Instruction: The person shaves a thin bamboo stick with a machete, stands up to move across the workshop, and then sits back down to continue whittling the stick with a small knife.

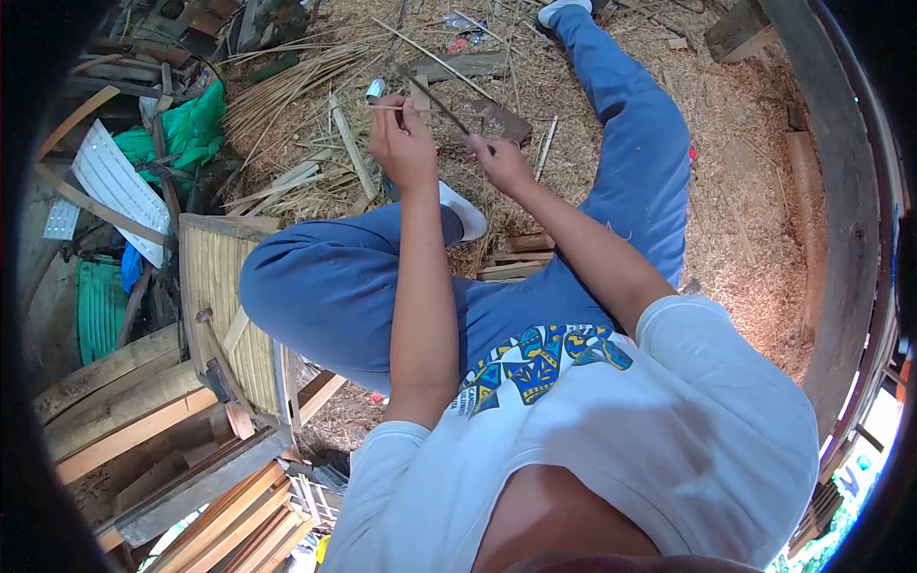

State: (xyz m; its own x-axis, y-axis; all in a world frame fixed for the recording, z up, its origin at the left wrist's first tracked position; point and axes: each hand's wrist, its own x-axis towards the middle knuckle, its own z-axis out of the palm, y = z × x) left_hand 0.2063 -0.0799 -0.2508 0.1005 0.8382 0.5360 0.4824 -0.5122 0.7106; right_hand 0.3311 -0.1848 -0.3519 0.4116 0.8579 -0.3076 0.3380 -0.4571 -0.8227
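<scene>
My left hand [403, 151] is raised over the ground in front of my bent leg, its fingers pinched around a thin bamboo strip [380, 107] that lies crosswise. To its right, my right hand [501, 164] is wrapped around the handle of a knife. The long dark knife blade [441, 107] slants up and to the left, its middle overlapping the right side of the strip in this view. A small silver-white cylinder [375, 90] shows just beyond my left fingertips.
Many thin bamboo strips [291, 91] lie on shaving-covered ground. A green tarp [186, 129] and a white perforated panel [119, 186] are at left. Beside my knee stands a slatted wooden piece [224, 286], with stacked planks [239, 525] below. A heavy beam [845, 220] borders the right.
</scene>
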